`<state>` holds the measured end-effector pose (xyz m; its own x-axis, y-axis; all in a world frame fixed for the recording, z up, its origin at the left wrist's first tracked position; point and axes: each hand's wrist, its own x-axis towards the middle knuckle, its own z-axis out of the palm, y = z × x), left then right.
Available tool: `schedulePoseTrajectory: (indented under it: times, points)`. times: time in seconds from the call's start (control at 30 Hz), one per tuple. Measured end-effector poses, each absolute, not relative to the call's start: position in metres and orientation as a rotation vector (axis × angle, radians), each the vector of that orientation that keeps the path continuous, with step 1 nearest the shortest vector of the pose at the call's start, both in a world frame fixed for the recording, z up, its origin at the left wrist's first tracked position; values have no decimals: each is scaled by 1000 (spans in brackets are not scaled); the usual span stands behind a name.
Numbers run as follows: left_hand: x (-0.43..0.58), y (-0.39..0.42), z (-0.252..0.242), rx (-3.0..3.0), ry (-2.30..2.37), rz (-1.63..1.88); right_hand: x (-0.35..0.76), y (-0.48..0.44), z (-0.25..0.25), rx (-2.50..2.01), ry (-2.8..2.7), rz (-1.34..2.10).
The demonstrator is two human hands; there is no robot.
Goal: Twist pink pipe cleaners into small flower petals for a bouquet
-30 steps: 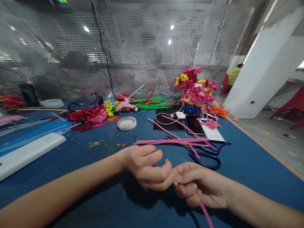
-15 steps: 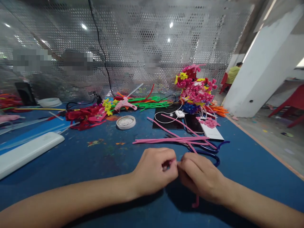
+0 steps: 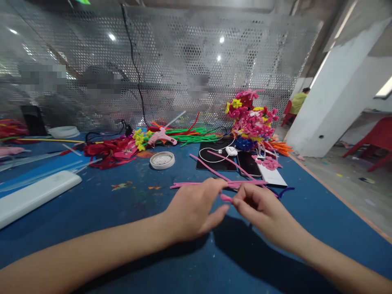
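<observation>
My left hand (image 3: 196, 210) and my right hand (image 3: 260, 208) meet above the blue table (image 3: 131, 204). Between their fingertips is a small bent piece of pink pipe cleaner (image 3: 226, 198). My right hand pinches it with thumb and forefinger. My left hand's thumb and fingers are loosely apart, touching the piece from the left. Just behind the hands lies a loose bundle of pink pipe cleaners (image 3: 196, 184), with blue-handled scissors (image 3: 286, 190) partly hidden behind my right hand.
Further back are a white dish of beads (image 3: 162, 159), a pink glue gun (image 3: 162, 136), green pipe cleaners (image 3: 196, 136), red petals (image 3: 110, 150), two phones (image 3: 214, 161), a bunch of pipe-cleaner flowers (image 3: 251, 120). A white bar (image 3: 33, 196) lies left. The table edge runs along the right.
Both hands rose and moved forward toward the pink bundle. The long pink stem that hung below my right hand is no longer seen; only a short pink piece shows between the fingertips.
</observation>
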<state>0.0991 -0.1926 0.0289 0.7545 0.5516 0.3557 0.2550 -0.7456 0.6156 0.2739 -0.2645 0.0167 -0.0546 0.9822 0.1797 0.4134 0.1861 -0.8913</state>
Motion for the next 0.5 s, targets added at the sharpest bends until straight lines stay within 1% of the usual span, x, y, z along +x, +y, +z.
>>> schedulePoseTrajectory:
  times: [0.03, 0.1, 0.13, 0.2, 0.33, 0.43, 0.5]
  points:
    - [95, -188, 27, 2592, 466, 783, 274, -265, 19, -1346, -1444, 1152]
    - [89, -180, 25, 2810, 206, 733, 273, -265, 19, -1264, -1102, 1681]
    - [86, -178, 24, 2847, 143, 700, 273, -265, 17, -1207, -962, 1876]
    - [82, -174, 24, 2838, 132, 633, 272, -264, 10, -1078, -789, 2111]
    - [83, -170, 28, 2745, 237, 574, 269, -262, -1, -923, -666, 2267]
    - [82, -174, 30, 2848, 48, 605, 270, -258, -1, -944, -603, 2256]
    - [76, -184, 28, 2956, -116, 748, 272, -256, -1, -985, -609, 2187]
